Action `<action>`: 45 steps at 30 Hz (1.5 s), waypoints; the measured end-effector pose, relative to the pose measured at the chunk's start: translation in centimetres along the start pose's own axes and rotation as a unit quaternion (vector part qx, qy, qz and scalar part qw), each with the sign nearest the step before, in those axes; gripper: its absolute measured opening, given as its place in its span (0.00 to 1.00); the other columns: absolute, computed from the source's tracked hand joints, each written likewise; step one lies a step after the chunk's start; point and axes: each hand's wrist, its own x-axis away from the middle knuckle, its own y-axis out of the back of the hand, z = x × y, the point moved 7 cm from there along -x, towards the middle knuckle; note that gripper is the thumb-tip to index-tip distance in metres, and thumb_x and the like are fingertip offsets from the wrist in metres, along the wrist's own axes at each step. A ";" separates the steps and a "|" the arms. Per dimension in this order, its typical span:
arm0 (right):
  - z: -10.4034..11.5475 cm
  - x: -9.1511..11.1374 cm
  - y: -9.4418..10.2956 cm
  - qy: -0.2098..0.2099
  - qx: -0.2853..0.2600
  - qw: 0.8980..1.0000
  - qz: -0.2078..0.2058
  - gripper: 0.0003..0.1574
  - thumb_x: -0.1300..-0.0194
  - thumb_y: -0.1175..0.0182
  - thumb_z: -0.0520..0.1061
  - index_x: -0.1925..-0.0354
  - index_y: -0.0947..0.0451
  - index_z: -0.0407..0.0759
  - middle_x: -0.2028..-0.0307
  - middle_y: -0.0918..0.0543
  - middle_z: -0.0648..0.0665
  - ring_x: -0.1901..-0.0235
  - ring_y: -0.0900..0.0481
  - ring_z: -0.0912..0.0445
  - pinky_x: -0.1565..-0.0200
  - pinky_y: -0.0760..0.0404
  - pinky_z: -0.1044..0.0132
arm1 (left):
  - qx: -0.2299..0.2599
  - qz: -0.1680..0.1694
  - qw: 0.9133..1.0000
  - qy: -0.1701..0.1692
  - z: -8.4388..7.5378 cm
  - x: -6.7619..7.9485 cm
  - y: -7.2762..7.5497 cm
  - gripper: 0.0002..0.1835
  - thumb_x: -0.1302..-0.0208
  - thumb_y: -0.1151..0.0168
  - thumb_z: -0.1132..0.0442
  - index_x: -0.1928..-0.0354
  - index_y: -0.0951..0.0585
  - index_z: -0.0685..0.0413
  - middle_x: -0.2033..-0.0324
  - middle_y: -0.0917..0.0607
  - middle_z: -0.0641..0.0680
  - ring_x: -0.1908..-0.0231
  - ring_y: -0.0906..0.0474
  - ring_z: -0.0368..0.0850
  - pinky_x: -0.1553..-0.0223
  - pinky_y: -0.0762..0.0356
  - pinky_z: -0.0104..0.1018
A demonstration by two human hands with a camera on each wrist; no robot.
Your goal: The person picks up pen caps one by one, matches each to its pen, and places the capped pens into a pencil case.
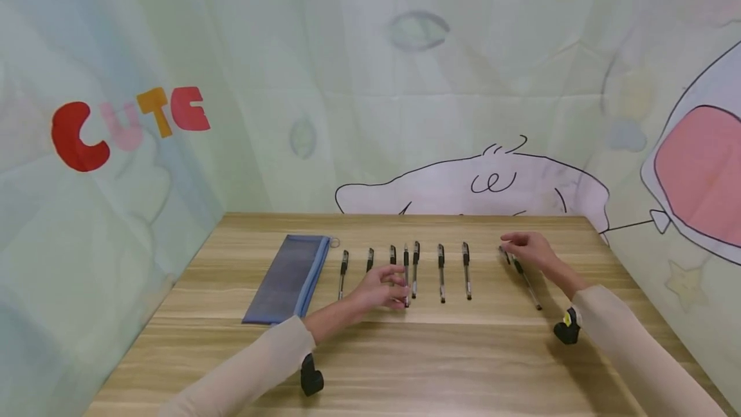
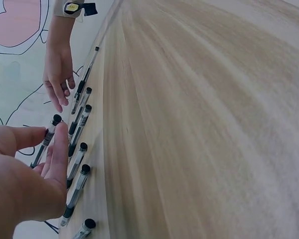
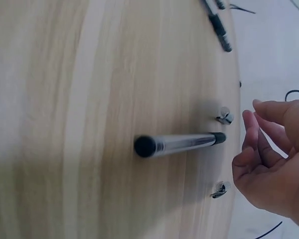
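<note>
Between thumb and fingers, my left hand [image 1: 379, 288] pinches a clear-barrelled gel pen [image 2: 50, 132] near its black end, with the other end pointing to the far side. This pen stands among a row of similar capped pens [image 1: 442, 272]. My right hand [image 1: 529, 250] hovers at the far right with loosely bent fingers; the right wrist view shows nothing between them [image 3: 274, 154]. Beneath it lies another gel pen [image 3: 182, 143], slanting across the table. Two small pieces that look like pen caps [image 3: 224, 116] lie on either side of that pen's far end.
A blue-grey zip pouch [image 1: 286, 278] lies flat left of the pens. The wooden table [image 1: 405, 365] meets a printed cloth backdrop [image 1: 278, 147] at its far edge. A small dark device [image 1: 567, 327] is strapped to each wrist.
</note>
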 end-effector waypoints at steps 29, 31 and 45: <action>0.5 -2.4 -1.6 0.085 0.147 0.985 -0.006 0.17 0.33 0.36 0.40 0.53 0.17 0.26 0.65 0.11 0.30 0.69 0.14 0.46 0.70 0.17 0.61 | 0.014 0.000 1.000 0.002 -0.6 -0.7 -0.9 0.33 0.34 0.34 0.70 0.28 0.31 0.60 0.47 0.19 0.60 0.65 0.15 0.42 0.53 0.09 0.41; 0.7 -2.4 -1.6 0.072 0.132 0.989 -0.004 0.18 0.31 0.37 0.40 0.51 0.17 0.26 0.63 0.12 0.29 0.68 0.14 0.46 0.71 0.18 0.63 | 0.015 0.001 1.000 0.001 -0.6 -0.7 -1.0 0.33 0.35 0.34 0.71 0.28 0.31 0.60 0.48 0.19 0.59 0.65 0.15 0.42 0.54 0.09 0.41; 3.3 -2.1 -3.3 -0.030 -0.025 0.998 0.059 0.28 0.24 0.41 0.52 0.36 0.23 0.36 0.44 0.17 0.32 0.44 0.20 0.42 0.48 0.18 0.56 | 0.009 0.023 1.000 -0.014 -0.2 -1.0 -2.3 0.32 0.37 0.34 0.73 0.31 0.30 0.64 0.49 0.19 0.61 0.66 0.15 0.44 0.56 0.09 0.40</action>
